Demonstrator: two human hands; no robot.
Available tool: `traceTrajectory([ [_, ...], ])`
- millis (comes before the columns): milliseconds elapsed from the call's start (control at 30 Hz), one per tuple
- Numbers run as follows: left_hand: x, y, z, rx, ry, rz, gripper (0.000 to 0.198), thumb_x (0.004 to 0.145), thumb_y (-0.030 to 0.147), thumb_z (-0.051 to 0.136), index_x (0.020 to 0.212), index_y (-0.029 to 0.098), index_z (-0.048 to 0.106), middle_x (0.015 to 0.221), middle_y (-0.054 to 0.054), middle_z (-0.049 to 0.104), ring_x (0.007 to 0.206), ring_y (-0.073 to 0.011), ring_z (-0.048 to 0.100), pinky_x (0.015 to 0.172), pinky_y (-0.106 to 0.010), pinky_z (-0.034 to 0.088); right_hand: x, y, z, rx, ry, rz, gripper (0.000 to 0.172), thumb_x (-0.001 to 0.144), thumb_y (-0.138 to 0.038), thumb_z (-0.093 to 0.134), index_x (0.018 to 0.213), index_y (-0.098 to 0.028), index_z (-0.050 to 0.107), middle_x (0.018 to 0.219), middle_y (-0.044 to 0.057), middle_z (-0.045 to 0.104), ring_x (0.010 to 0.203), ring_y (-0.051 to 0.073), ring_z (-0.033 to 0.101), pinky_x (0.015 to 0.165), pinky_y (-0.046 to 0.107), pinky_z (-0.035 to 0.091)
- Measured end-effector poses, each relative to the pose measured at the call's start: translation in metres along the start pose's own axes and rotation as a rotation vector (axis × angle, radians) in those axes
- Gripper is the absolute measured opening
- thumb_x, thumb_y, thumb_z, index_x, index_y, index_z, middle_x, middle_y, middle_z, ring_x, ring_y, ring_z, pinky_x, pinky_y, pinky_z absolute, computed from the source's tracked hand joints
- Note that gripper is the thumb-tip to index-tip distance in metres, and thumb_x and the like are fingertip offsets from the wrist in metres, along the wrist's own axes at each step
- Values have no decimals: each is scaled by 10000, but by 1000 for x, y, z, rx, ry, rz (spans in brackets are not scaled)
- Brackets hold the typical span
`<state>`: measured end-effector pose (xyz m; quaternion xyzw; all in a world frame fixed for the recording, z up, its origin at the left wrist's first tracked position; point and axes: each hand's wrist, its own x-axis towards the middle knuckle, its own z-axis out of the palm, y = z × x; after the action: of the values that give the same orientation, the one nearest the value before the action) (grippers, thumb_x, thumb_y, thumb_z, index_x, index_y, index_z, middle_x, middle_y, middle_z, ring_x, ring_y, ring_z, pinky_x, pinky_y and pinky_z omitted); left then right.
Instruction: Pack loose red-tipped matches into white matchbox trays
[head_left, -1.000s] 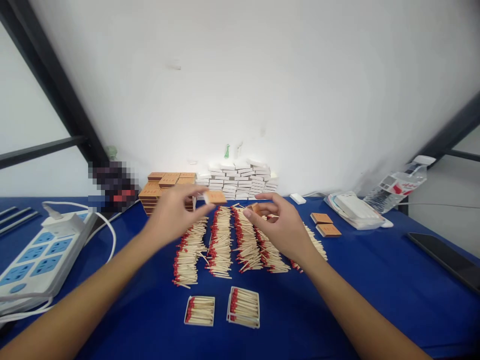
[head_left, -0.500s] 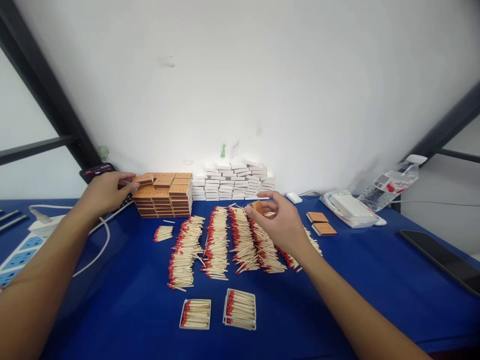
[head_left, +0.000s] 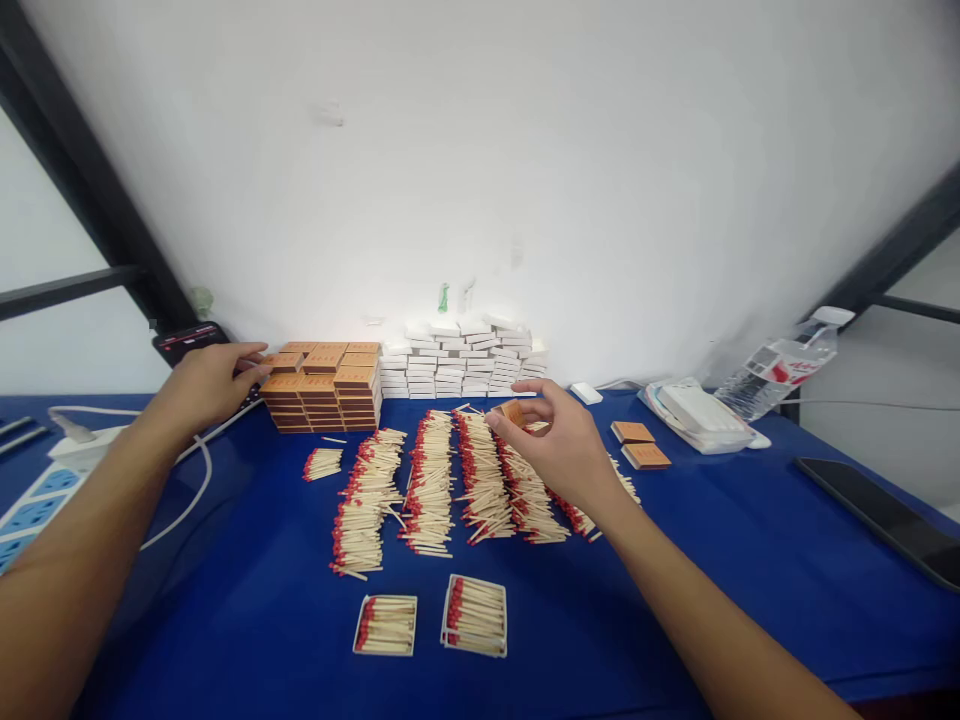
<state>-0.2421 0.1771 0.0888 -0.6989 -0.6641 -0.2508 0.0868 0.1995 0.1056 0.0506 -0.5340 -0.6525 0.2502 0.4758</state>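
"Matchboxes (head_left: 322, 408) first: where do they stand?"

"Stacked at the back left of the blue tabletop (head_left: 720, 560), near the wall (head_left: 600, 200). Their right side comes right up beside a pile of white boxes (head_left: 461, 374), with hardly any gap showing."

"And the left hand (head_left: 204, 385)?"

"Half open, thumb and fingertips parted at the left end of the corner box (head_left: 283, 363) on top. Whether they grip it, I can't tell. It's tight there: a propped phone (head_left: 191, 340) is just behind that hand, and a white cable (head_left: 206, 480) loops close beside the forearm."

"What about the right hand (head_left: 559, 440)?"

"Curled, with thumb and fingers pinching a small orange matchbox (head_left: 512, 412) over the far ends of the match rows (head_left: 430, 490)."

"How much room has it got?"

"Plenty on its right. Blue surface runs from the last row towards the flat phone (head_left: 885, 515), with two orange boxes (head_left: 646, 457) partway along, nearer the back."

"In front of the rows?"

"A band of blue, then two filled trays (head_left: 384, 655), set apart from each other between the forearms."

"And along the stack's front edge?"

"A small bunch of matches (head_left: 322, 464) lies just short of it, left of the first row, with a narrow blue strip between."
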Motion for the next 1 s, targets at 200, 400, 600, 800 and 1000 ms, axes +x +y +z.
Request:
traceTrajectory([
  [200,5,14,1,123,-102,-81,612,977,501,453,1335,81,721,1325,-194,754,1218,-387,710,1065,-509,528,0,1,1,5,-10,9,568,844,-579,794,1249,-219,622,975,78,824,915,271,769,830,418,577],
  [400,1,21,-1,114,-107,-82,627,993,522,433,1383,97,679,1301,-173,768,1183,-346,726,1022,-461,538,-2,0,0,-16,-7,6,554,844,-599,790,1222,-226,635,981,75,820,921,273,769,813,415,578],
  [600,-2,28,0,123,-21,-58,673,978,615,491,1374,102,670,1162,-158,801,1022,-326,733,905,-437,554,-2,-1,1,-11,-10,6,557,844,-600,796,1221,-225,633,975,77,818,929,279,768,816,426,579],
  [800,-36,84,4,136,248,124,578,1050,558,456,1353,106,653,1261,-180,728,1174,-343,649,1064,-495,492,-2,2,4,2,5,12,554,841,-620,796,1205,-231,642,1006,94,815,974,290,760,817,425,578],
  [1000,-99,178,30,-139,255,690,462,1008,440,683,1373,167,607,1184,-107,757,1043,-258,707,987,-422,568,-13,-7,16,84,-66,14,517,828,-567,825,1185,-237,648,974,74,801,907,264,749,749,380,563],
])
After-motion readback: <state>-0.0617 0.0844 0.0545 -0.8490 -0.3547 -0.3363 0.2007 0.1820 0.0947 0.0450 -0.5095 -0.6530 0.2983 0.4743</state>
